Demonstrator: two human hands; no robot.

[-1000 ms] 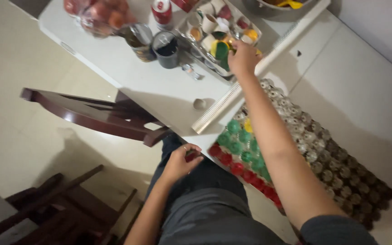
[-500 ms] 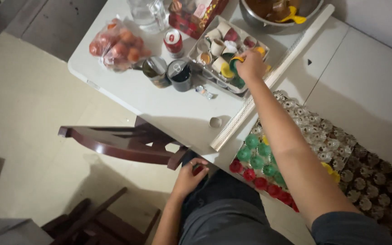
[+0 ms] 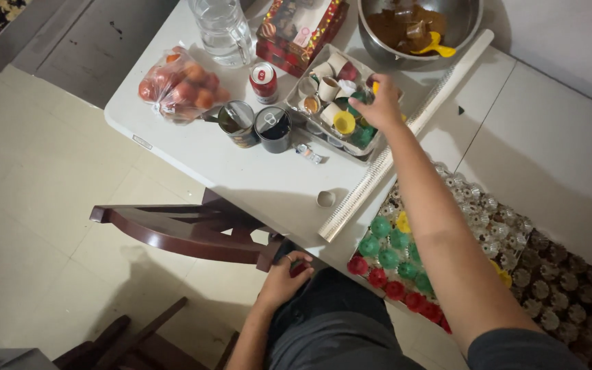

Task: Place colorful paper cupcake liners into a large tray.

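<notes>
My right hand (image 3: 380, 104) reaches across the white table (image 3: 241, 175) into a clear tray (image 3: 310, 131) of small cups in white, yellow, green and red. Its fingers pinch a small yellow cup (image 3: 375, 86) at the tray's far side. My left hand (image 3: 284, 277) rests curled on my thigh beside the chair. A small red thing (image 3: 299, 269) shows under its fingers. On the floor to my right lies a mat with rows of green cups (image 3: 381, 227), red cups (image 3: 379, 277) and several clear ones (image 3: 477, 205).
A long clear roll (image 3: 412, 127) lies diagonally along the table's right edge. Two open cans (image 3: 255, 125), a red can (image 3: 264, 82), a bag of red fruit (image 3: 183, 85), a water jug (image 3: 224, 31), a red box (image 3: 299, 27) and a metal bowl (image 3: 416, 24) stand behind. A dark wooden chair (image 3: 179, 233) is on my left.
The view has tilted so more of the table shows. My right hand stays in the cup tray, a little deeper. The left hand stays on my thigh.
</notes>
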